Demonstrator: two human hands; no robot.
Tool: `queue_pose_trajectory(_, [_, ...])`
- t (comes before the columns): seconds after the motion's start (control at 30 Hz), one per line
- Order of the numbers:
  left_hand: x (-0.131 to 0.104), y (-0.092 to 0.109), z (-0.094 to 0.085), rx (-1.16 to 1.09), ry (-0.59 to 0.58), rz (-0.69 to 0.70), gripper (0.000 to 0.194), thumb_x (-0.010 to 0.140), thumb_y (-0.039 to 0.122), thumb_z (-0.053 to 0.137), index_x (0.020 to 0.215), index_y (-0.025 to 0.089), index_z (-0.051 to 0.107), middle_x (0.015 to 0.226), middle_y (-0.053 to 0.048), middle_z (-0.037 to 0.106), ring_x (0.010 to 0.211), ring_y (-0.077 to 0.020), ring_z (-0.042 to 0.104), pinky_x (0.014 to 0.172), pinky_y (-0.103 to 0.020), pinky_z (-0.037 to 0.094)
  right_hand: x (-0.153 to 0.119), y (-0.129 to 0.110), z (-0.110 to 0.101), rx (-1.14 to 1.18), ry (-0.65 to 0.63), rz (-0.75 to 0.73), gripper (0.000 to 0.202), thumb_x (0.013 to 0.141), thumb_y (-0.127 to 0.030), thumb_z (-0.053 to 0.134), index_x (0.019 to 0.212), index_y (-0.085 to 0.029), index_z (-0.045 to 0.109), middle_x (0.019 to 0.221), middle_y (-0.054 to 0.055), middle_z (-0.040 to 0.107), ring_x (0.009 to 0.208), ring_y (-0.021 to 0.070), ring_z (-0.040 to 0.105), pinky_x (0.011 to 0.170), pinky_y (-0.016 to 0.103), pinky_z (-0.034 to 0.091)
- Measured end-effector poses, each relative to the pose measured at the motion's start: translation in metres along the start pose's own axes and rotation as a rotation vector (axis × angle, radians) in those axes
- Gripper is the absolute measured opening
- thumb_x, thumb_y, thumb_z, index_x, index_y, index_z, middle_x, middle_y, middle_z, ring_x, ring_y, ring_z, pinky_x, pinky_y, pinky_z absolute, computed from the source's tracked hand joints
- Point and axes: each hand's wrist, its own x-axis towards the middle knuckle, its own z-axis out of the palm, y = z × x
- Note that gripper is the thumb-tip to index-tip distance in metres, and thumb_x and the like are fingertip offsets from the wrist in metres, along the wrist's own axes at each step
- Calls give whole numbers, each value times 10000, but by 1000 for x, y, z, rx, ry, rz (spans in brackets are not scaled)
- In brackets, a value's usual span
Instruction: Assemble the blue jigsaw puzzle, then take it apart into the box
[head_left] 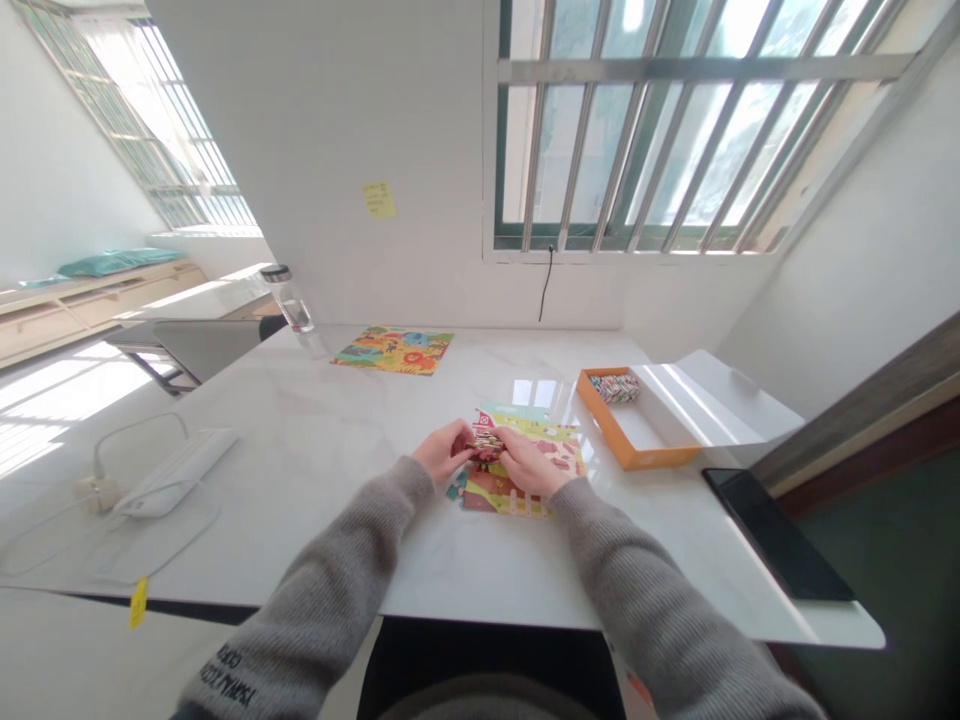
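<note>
Both of my hands are closed around a small stack of puzzle pieces (487,442), seen edge-on between them. My left hand (448,450) grips the stack's left side, with fingers curled. On the right side, my right hand (527,462) has its thumb and fingers pressed against the pieces. Beneath the hands lies a colourful farm-scene puzzle (502,492), partly covered by them. It shows a red barn, a fence and pale sky. Whether the puzzle has gaps under my hands is hidden.
An orange-rimmed box (660,459) at right holds another stack of pieces (615,387). Beside it lies a black tablet-like device (776,535). A jungle-animal puzzle (394,350) and a clear bottle (289,300) are farther back. At left are a power strip (176,472) and cables.
</note>
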Motion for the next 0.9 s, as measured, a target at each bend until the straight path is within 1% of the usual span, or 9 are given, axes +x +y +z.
queue_pose_trajectory(0.13, [8,-7,13,33,45,15,146,803,250,606,881,198,495,674,58,507,599,-110,493,609,-247,429,-1,-2,1,-21,-2,-8,338,874,-135,490,1206,-167,542,1156,113,641,1062,235,583,959,370,447])
queue_pose_trajectory(0.2, [6,-9,13,12,55,10,208,798,251,604,961,200,486,734,48,525,625,-111,512,643,-257,457,0,-1,2,-17,17,-22,270,907,-182,510,1174,-172,549,1118,111,648,1020,232,594,920,357,457])
queue_pose_trajectory(0.27, [0,-11,7,26,47,-8,312,799,260,594,1077,195,469,821,20,543,660,-120,528,672,-275,476,1,1,4,6,38,-2,218,939,-215,498,1147,-173,548,1096,113,651,995,230,601,897,353,462])
queue_pose_trajectory(0.33, [-11,-13,-2,112,8,-22,388,797,276,591,1154,182,471,910,-24,563,742,-152,550,725,-311,486,1,4,4,40,49,38,204,962,-244,479,1145,-171,535,1074,110,654,976,227,605,886,351,466])
queue_pose_trajectory(0.43, [-29,-14,-16,344,-151,-6,452,740,318,677,1158,202,552,1044,-75,583,977,-241,545,908,-411,442,1,7,3,76,66,77,197,974,-267,468,1143,-176,514,1045,92,653,960,216,602,890,344,461])
queue_pose_trajectory(0.5, [-38,-12,-20,457,-240,-28,509,699,333,727,1177,234,583,1131,-82,569,1079,-284,512,956,-451,401,1,7,3,63,74,90,169,970,-275,478,1108,-183,515,1030,84,645,951,213,596,886,339,456])
queue_pose_trajectory(0.57, [-42,-8,-21,519,-280,-60,535,695,343,741,1199,251,587,1173,-83,553,1123,-302,492,964,-458,384,1,6,3,41,76,96,145,967,-283,485,1070,-186,517,1021,83,638,945,215,591,878,335,450])
queue_pose_trajectory(0.73, [-38,1,-16,565,-311,-98,455,732,390,729,1140,233,602,1113,-81,571,1071,-289,506,920,-430,395,2,6,4,30,77,75,129,968,-278,475,1048,-184,514,1015,79,634,933,207,578,872,331,441])
queue_pose_trajectory(0.9, [-34,-3,-16,618,-333,-48,262,755,340,679,975,211,621,1000,-72,592,985,-263,523,856,-380,417,2,8,6,24,81,70,149,974,-287,472,1070,-181,515,1026,79,631,927,201,572,876,329,439])
